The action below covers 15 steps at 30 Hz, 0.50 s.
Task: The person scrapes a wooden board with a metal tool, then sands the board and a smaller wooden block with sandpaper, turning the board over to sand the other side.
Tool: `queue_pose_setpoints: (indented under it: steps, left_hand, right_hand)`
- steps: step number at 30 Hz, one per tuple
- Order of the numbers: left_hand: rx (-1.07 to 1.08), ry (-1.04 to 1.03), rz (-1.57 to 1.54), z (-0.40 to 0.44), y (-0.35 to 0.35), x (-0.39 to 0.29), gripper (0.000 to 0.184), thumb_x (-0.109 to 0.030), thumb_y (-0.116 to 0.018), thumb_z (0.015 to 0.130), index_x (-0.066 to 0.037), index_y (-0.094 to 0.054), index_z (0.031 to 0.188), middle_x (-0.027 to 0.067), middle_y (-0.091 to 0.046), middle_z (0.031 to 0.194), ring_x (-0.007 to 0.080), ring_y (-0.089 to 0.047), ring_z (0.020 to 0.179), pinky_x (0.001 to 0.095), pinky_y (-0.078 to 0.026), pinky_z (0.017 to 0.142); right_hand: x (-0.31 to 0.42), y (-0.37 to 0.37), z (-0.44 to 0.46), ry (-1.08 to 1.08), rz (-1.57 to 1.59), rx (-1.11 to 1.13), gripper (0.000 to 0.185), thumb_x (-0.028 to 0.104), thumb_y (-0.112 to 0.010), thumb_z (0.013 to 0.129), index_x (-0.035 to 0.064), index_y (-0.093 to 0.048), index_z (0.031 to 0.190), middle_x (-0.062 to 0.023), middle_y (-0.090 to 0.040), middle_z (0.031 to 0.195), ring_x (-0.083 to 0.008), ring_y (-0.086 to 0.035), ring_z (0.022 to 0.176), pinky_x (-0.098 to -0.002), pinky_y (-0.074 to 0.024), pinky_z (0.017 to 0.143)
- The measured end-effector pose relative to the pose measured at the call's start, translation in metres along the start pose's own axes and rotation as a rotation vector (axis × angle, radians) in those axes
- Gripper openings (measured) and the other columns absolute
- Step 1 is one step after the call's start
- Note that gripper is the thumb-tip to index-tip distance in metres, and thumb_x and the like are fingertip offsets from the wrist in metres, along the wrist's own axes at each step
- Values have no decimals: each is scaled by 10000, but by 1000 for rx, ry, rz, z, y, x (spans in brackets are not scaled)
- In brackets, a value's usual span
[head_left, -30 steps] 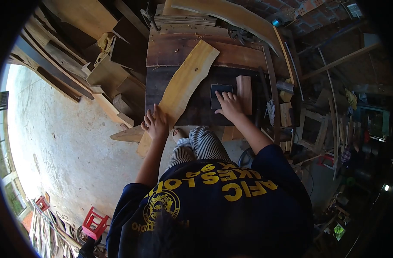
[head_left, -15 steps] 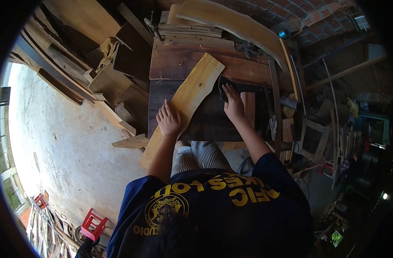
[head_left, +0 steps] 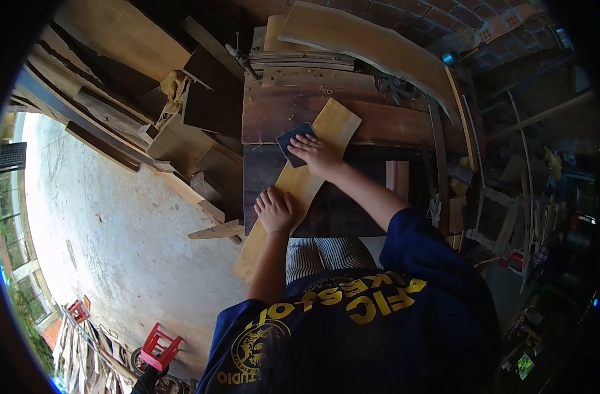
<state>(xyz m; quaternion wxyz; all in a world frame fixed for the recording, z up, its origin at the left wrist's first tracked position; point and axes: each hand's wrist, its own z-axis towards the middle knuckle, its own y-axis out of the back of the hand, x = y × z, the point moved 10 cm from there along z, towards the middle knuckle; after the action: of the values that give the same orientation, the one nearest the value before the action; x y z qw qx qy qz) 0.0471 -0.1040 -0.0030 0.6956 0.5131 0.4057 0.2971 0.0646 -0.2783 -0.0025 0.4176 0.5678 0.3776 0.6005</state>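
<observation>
While the fingers of the right hand are lying slightly spread on top of a thin dark sheet, they are not pinching it, as far as I can see. Under them, the sheet is covering part of the long pale board and its corner is reaching past the board's left edge. The fingers of the left hand are also a little spread, resting upon the board nearer to the body; whether the thumb is gripping its side, I cannot tell. From this, I judge, the overhanging corner could be catching or folding on the edge, if the right palm is pushing unevenly. Also the board could be turning or sliding, because it is lying slantwise and its near end is sticking out beyond the counter, with seemingly only the hands steadying it. Farther out, a reddish block is standing or lying right of the board, well apart from the fingers.
</observation>
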Motion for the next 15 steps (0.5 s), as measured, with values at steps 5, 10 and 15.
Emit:
queue_pose_setpoints:
  steps: [5,10,15]
  left_hand:
    - [92,33,-1,2,-2,0,469,-381,-493,839,-8,-507,1124,156,-544,1066,313,-507,979,423,-380,831]
    - [109,31,-17,4,-5,0,476,-380,-492,840,-3,-505,1131,159,-545,1072,314,-507,981,422,-381,834]
    - [105,23,-28,-1,-13,3,500,-372,-476,855,-1,-472,1189,172,-519,1140,334,-489,1048,439,-374,888]
  right_hand:
    - [-93,54,7,-166,-82,-87,419,29,-405,859,55,-540,1254,-128,-481,1359,-286,-399,1304,-418,-270,1109]
    - [2,10,-20,-37,99,-48,447,34,-483,814,68,-545,1255,-119,-497,1346,-284,-420,1289,-425,-264,1109]
    - [65,29,-66,-110,411,56,531,-15,-507,778,99,-502,1296,-125,-485,1349,-290,-427,1277,-417,-312,1082]
